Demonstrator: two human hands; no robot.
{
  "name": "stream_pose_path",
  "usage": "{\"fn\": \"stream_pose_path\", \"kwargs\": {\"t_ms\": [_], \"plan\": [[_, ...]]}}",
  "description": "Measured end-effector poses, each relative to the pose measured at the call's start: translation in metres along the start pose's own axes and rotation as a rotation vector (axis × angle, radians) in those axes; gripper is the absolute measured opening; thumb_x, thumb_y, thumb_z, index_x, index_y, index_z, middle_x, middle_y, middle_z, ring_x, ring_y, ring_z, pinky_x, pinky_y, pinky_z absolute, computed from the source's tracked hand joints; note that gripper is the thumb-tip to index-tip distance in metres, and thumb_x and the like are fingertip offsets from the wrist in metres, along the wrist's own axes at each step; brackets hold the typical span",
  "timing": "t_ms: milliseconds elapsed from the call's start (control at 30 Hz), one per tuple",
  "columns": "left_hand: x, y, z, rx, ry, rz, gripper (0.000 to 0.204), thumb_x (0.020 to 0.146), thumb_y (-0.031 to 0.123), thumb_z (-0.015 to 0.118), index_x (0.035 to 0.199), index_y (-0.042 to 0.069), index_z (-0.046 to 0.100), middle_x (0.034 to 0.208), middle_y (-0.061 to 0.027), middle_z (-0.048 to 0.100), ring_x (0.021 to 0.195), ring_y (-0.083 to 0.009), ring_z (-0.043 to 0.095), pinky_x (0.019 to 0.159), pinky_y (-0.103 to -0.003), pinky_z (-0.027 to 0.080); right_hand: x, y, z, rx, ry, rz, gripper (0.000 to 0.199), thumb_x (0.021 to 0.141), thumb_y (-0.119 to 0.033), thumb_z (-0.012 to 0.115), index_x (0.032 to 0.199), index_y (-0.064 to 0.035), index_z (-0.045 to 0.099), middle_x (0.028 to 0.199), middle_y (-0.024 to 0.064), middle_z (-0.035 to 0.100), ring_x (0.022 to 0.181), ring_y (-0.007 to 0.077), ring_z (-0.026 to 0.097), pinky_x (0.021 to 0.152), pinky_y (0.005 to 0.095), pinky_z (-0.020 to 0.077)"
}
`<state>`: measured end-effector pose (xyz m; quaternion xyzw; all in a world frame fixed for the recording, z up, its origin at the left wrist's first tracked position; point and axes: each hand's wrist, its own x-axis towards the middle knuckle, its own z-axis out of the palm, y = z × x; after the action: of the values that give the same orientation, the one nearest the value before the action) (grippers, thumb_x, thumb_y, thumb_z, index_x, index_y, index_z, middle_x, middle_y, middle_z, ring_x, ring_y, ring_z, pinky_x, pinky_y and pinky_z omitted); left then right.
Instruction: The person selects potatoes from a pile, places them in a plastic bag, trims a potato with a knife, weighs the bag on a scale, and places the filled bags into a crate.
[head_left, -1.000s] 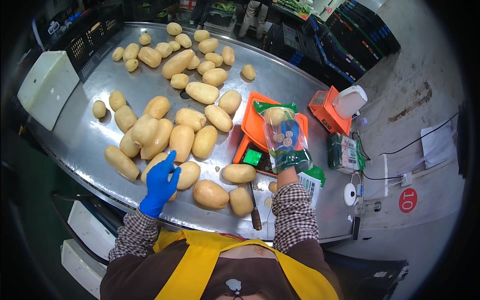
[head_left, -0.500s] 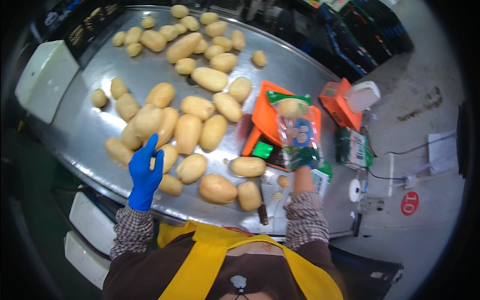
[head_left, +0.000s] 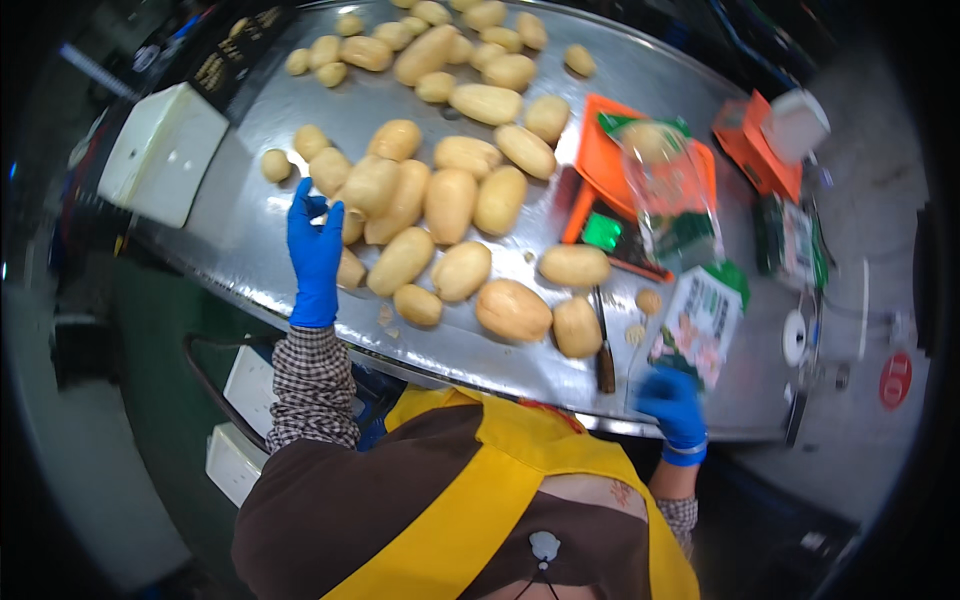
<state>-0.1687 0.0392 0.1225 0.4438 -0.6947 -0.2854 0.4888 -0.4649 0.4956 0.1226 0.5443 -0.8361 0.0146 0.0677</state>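
Head view, left hand: blue-gloved left hand [head_left: 315,248] raised over the near-left part of the curved grey metal table [head_left: 250,150], fingers spread and loose, grasping nothing; fingertips just beside the left edge of the pile.
Head view, pile: heap of pale yellow oblong potatoes [head_left: 430,205] lying on the metal table, mid-left, touching one another; nearest one right of the glove's fingertips, apart from the palm.
Head view, right hand: blue-gloved right hand [head_left: 672,400] low at the near-right edge of the metal table, blurred; fingers bent at the lower end of a flat printed plastic bag, white with green and red [head_left: 697,325]; grip on it cannot be told.
Head view, tray: orange plastic tray [head_left: 605,165] on the metal table, right of the pile, with a clear plastic bag holding potatoes [head_left: 668,185] lying across it.
Head view, knife: dark-handled knife [head_left: 603,350] on the metal table, between the single potatoes near the front and the printed bag.
Head view, box: white rectangular box [head_left: 163,152] off the far-left rim of the metal table.
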Motion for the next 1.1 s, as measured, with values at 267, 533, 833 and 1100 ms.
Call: {"fn": "stream_pose_path", "kwargs": {"t_ms": [267, 533, 833, 1100], "plan": [[0.000, 0.016, 0.036, 0.166, -0.171, 0.186, 0.058, 0.079, 0.013, 0.070, 0.129, 0.004, 0.044, 0.110, -0.0133, 0.055, 0.100, -0.0235, 0.053, 0.088, -0.034, 0.044, 0.017, -0.070, -0.019, 1.405, -0.652, -0.033, 0.033, 0.067, -0.020, 0.079, 0.095, -0.0069, 0.069, 0.118, 0.0153, 0.055, 0.110, 0.0305, 0.050, 0.098, 0.0370, 0.0380], [-0.032, 0.017, 0.057, 0.172, -0.466, 0.188, 0.057, 0.079, 0.014, 0.069, 0.128, 0.002, 0.043, 0.117, -0.0142, 0.053, 0.105, -0.0267, 0.053, 0.091, -0.034, 0.043, 0.043, -0.059, 0.027, 0.671, 0.091, 0.300, 0.047, 0.069, -0.012, 0.073, 0.113, -0.0105, 0.057, 0.124, 0.0163, 0.051, 0.111, 0.0356, 0.050, 0.091, 0.0402, 0.0433], [-0.109, 0.011, 0.101, 0.653, -0.868, 0.387, 0.084, 0.068, 0.024, 0.075, 0.139, 0.009, 0.033, 0.135, -0.0231, 0.034, 0.117, -0.0393, 0.044, 0.095, -0.042, 0.040, 0.093, -0.105, 0.048, 0.499, -0.069, 0.181, 0.057, 0.072, -0.015, 0.072, 0.125, -0.0145, 0.051, 0.131, 0.0147, 0.046, 0.113, 0.0351, 0.047, 0.094, 0.0405, 0.0423], [-0.064, 0.027, 0.081, -0.659, -1.034, -0.657, 0.069, 0.084, 0.031, 0.060, 0.138, 0.001, 0.030, 0.133, -0.0191, 0.042, 0.122, -0.0340, 0.043, 0.099, -0.042, 0.040, 0.104, -0.114, 0.044, 0.883, 0.070, 0.214, 0.046, 0.077, -0.015, 0.069, 0.120, -0.0102, 0.054, 0.123, 0.0151, 0.051, 0.110, 0.0332, 0.051, 0.095, 0.0380, 0.0416]]}}
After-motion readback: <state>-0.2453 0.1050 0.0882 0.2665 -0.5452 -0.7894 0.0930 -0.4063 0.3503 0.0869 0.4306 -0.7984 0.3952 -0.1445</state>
